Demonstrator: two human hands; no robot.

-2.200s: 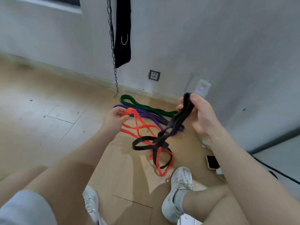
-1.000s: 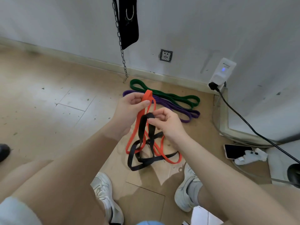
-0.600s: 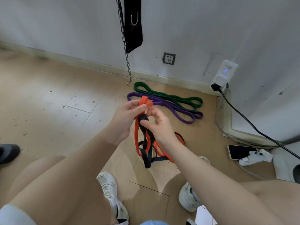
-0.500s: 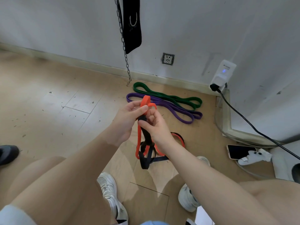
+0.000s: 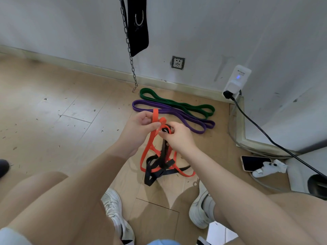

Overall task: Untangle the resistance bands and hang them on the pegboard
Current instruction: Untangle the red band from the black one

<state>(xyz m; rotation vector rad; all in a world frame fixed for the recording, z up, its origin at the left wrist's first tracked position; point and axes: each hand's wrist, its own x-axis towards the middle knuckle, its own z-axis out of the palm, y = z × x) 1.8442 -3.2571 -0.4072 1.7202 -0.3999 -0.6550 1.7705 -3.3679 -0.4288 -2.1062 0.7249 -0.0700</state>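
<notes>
An orange band (image 5: 150,144) and a black band (image 5: 157,165) hang tangled together from my hands, their lower loops lying on the wooden floor. My left hand (image 5: 139,128) pinches the top of the orange band. My right hand (image 5: 177,137) grips the top of the black band, bunched in its fingers, close beside the left. A purple band (image 5: 178,114) and a green band (image 5: 177,103) lie flat and separate on the floor by the wall. No pegboard is in view.
A chain (image 5: 130,50) and a black strap (image 5: 138,23) hang down the wall ahead. A wall socket (image 5: 177,63) and a white plug-in device (image 5: 238,80) with a black cable sit to the right. A phone (image 5: 254,163) and a white controller (image 5: 269,168) lie on the floor. My shoes (image 5: 201,213) stand below.
My hands have stayed close together at the tops of the bands. The right hand has bunched the black band's top, and the tangled loops have dropped to the floor and spread.
</notes>
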